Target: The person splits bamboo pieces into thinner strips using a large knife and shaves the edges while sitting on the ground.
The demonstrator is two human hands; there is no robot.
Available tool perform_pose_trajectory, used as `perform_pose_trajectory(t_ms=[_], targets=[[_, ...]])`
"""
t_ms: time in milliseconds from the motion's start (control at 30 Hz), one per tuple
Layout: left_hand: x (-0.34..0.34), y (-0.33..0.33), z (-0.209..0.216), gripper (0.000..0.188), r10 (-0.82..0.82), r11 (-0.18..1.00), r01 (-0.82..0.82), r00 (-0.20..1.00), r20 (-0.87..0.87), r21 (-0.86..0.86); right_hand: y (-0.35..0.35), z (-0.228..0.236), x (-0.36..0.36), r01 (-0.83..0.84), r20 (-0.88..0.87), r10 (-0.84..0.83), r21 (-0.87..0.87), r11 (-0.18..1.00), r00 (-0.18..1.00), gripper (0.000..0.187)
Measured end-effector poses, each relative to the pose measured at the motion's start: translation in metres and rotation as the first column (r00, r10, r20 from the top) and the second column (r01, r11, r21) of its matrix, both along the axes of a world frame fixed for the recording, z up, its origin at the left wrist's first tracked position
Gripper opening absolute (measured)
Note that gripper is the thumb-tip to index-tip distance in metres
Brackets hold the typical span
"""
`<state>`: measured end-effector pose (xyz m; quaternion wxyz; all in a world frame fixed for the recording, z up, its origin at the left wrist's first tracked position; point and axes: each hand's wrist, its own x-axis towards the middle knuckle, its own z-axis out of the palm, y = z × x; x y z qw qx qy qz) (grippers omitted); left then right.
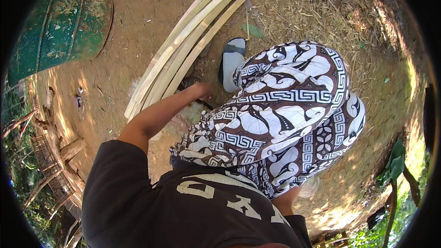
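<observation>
My left hand (202,92) reaches down beside the patterned trousers (285,96), its fingers curled. Just below them shows a thin dark thing (207,105), too small to make out. Next to my left forearm lies a bundle of long, pale split bamboo strips (183,41), running from near my elbow up past the top of the view. On the right side my forearm (287,203) passes behind the trousers, so my right hand is hidden. A sandalled foot in a grey sock (233,66) sticks out beyond the trousers.
A green, rusty metal drum (64,32) lies at the far left. Below it are wooden poles (53,119) and a woven slatted panel (53,170). Dry shavings (312,14) litter the dirt at the upper right. A leafy plant (393,163) stands at the right edge.
</observation>
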<state>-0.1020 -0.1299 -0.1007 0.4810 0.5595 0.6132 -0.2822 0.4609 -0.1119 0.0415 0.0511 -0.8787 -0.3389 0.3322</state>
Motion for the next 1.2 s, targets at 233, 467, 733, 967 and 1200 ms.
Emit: perform_pose_trajectory(t_ms=[233,467,733,967,1200], targets=[[-0.037,0.051,0.113,0.034,0.527,0.460,-0.186,0.844,-0.098,0.868,0.018,-0.018,-0.012,-0.002,-0.032,0.003,0.044,0.999,0.999,0.039],[-0.063,0.043,0.093,0.037,0.689,0.359,-0.138,0.706,-0.162,0.923,0.058,-0.031,-0.026,-0.042,-0.070,0.051,0.130,0.991,0.996,0.040],[-0.116,0.012,0.087,0.029,0.761,0.382,-0.212,0.625,-0.175,0.900,0.127,-0.031,-0.060,-0.077,-0.109,0.110,0.268,0.960,0.988,0.040],[-0.116,0.027,0.096,0.014,0.748,0.482,-0.162,0.587,-0.308,0.861,0.197,-0.014,-0.088,-0.107,-0.113,0.176,0.452,0.885,0.978,0.040],[-0.079,0.043,0.248,0.032,0.807,0.008,-0.887,0.279,0.521,0.462,0.221,0.070,-0.096,-0.093,-0.086,0.194,0.647,0.756,0.977,0.045]])
